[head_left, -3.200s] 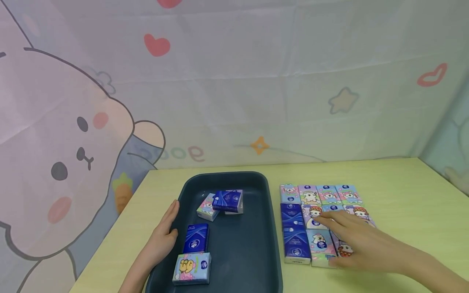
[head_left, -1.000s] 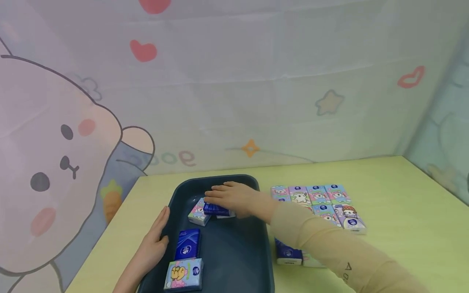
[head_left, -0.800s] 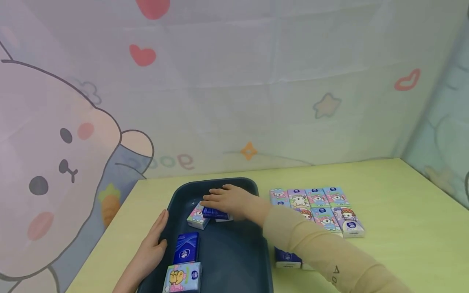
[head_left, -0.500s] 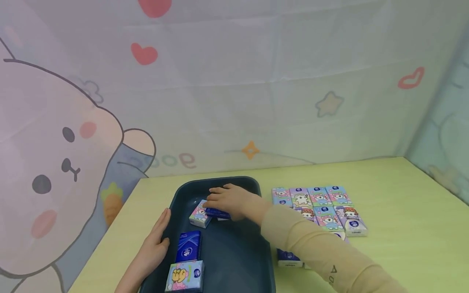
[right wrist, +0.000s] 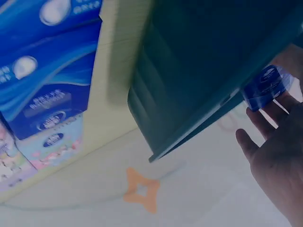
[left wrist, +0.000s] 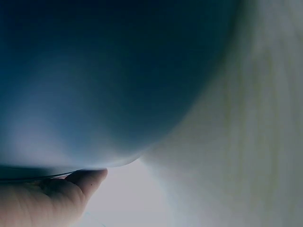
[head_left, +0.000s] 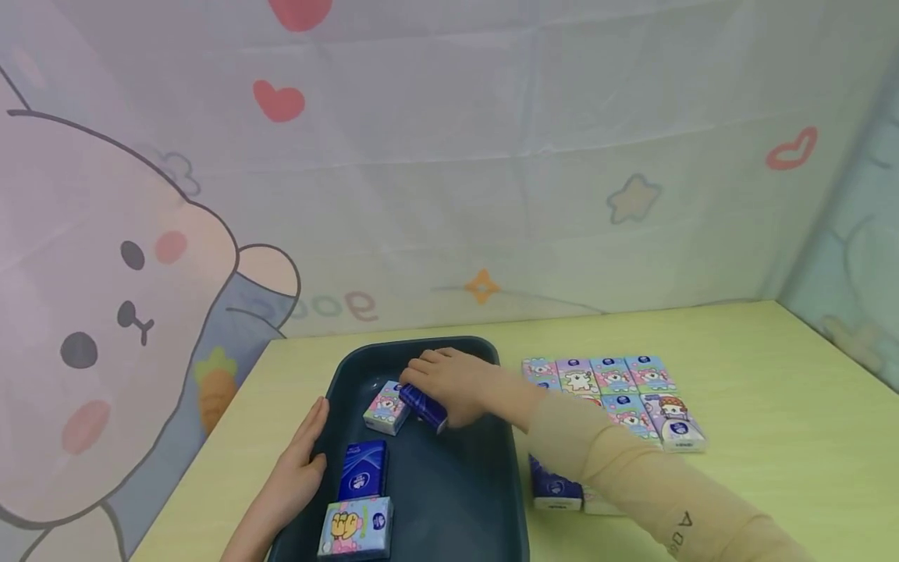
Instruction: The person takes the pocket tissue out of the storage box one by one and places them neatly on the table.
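My right hand reaches into the far end of the dark green tray and grips a dark blue pocket tissue pack, which is tilted. In the right wrist view the fingers are at this tissue pack. A pastel cartoon tissue pack lies just left of it. My left hand rests along the tray's left side with its fingers straight. Nearer in the tray lie another blue tissue pack and a cartoon one.
Right of the tray, several cartoon tissue packs and blue packs lie in rows on the yellow table, partly hidden by my right sleeve. A printed cloth hangs behind the table.
My right hand has moved left from the rows of packs into the tray. It first lay over the blue pack there, and now grips it and has tilted it. The left hand stays at the tray.
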`<action>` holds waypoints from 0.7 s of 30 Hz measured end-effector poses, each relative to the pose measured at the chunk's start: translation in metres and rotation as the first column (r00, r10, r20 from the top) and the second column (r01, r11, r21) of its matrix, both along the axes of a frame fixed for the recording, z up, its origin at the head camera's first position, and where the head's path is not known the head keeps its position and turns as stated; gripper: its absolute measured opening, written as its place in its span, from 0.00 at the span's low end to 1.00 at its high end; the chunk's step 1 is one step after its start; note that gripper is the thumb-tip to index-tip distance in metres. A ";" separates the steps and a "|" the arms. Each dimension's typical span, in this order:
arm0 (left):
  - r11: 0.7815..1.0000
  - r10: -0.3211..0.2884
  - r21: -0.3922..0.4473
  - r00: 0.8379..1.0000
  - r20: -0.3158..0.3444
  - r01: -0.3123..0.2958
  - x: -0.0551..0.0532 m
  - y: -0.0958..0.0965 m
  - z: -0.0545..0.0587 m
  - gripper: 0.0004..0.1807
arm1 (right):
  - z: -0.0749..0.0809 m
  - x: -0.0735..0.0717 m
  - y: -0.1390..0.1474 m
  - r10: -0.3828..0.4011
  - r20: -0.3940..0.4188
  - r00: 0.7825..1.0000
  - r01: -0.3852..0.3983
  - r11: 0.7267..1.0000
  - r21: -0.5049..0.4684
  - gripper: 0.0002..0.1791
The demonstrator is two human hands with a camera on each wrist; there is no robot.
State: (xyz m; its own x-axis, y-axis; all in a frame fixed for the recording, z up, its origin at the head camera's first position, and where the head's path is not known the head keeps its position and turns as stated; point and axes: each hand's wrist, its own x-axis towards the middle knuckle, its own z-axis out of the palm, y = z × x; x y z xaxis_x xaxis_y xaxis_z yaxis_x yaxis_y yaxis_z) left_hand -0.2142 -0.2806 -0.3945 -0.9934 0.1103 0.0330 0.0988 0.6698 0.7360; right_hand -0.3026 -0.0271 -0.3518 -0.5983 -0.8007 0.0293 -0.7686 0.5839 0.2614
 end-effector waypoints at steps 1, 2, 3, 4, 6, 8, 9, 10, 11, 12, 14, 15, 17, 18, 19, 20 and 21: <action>1.000 0.000 0.000 1.000 0.001 0.000 0.000 0.000 0.000 0.39 | 0.001 0.000 0.003 0.007 0.018 1.000 -0.006 0.999 -0.037 0.46; 1.000 -0.001 0.000 1.000 0.003 0.001 -0.001 0.000 0.000 0.39 | 0.002 0.001 0.007 0.011 0.035 0.999 -0.008 0.997 -0.072 0.46; 1.000 -0.002 0.001 1.000 0.004 0.002 -0.001 -0.001 0.000 0.39 | 0.003 0.002 0.010 0.012 0.052 0.999 -0.006 0.995 -0.104 0.46; 1.000 -0.003 0.001 1.000 0.000 0.003 -0.001 -0.001 0.000 0.39 | 0.005 0.004 0.014 0.011 0.069 0.998 -0.001 0.991 -0.133 0.46; 1.000 -0.008 0.002 1.000 -0.008 0.008 -0.002 0.000 -0.001 0.39 | 0.008 0.006 0.023 0.011 0.083 0.997 0.004 0.983 -0.184 0.46; 1.000 -0.014 0.003 1.000 -0.019 0.014 -0.002 0.000 -0.001 0.39 | 0.011 0.010 0.032 0.018 0.092 0.996 0.005 0.972 -0.236 0.46; 1.000 -0.015 0.004 1.000 -0.024 0.015 -0.002 0.001 -0.001 0.39 | 0.013 0.012 0.037 0.019 0.090 0.996 0.005 0.967 -0.256 0.46; 1.000 -0.016 0.003 1.000 -0.026 0.016 -0.002 0.001 -0.001 0.38 | 0.014 0.014 0.043 0.021 0.091 0.996 0.004 0.962 -0.274 0.46; 1.000 -0.016 0.003 1.000 -0.025 0.016 -0.002 0.002 0.000 0.38 | 0.015 0.016 0.048 0.024 0.088 0.996 0.002 0.957 -0.291 0.46; 1.000 -0.016 0.002 1.000 -0.025 0.016 -0.003 0.002 0.000 0.38 | 0.017 0.019 0.053 0.025 0.087 0.996 0.002 0.952 -0.306 0.46; 1.000 -0.014 0.002 1.000 -0.021 0.014 -0.003 0.003 0.001 0.38 | 0.019 0.024 0.063 0.017 0.090 0.996 0.013 0.945 -0.327 0.46; 1.000 -0.012 0.001 1.000 -0.017 0.012 -0.003 0.004 0.001 0.38 | 0.020 0.027 0.069 0.009 0.096 0.995 0.023 0.942 -0.335 0.47; 1.000 -0.010 0.000 1.000 -0.014 0.010 -0.002 0.004 0.002 0.38 | 0.022 0.033 0.079 -0.001 0.105 0.994 0.039 0.934 -0.355 0.47; 1.000 -0.008 -0.002 1.000 -0.014 0.008 -0.002 0.004 0.003 0.38 | 0.023 0.036 0.085 -0.007 0.114 0.993 0.048 0.930 -0.364 0.47; 1.000 -0.007 -0.003 1.000 -0.014 0.007 -0.001 0.004 0.003 0.38 | 0.023 0.039 0.091 -0.013 0.123 0.992 0.058 0.927 -0.370 0.47; 1.000 -0.006 -0.004 1.000 -0.012 0.006 -0.001 0.004 0.003 0.38 | 0.023 0.042 0.096 -0.017 0.133 0.991 0.066 0.925 -0.375 0.47; 1.000 -0.005 -0.005 1.000 -0.012 0.005 -0.001 0.003 0.003 0.38 | 0.023 0.044 0.102 -0.014 0.136 0.991 0.065 0.922 -0.382 0.47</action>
State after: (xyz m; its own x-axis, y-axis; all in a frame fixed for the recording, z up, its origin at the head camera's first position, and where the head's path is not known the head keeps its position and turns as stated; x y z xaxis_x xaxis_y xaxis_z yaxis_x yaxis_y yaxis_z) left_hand -0.2149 -0.2773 -0.3913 -0.9923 0.1154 0.0447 0.1112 0.6729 0.7313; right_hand -0.2586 0.0749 -0.3287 -0.6485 -0.7187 0.2508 -0.7547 0.6501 -0.0887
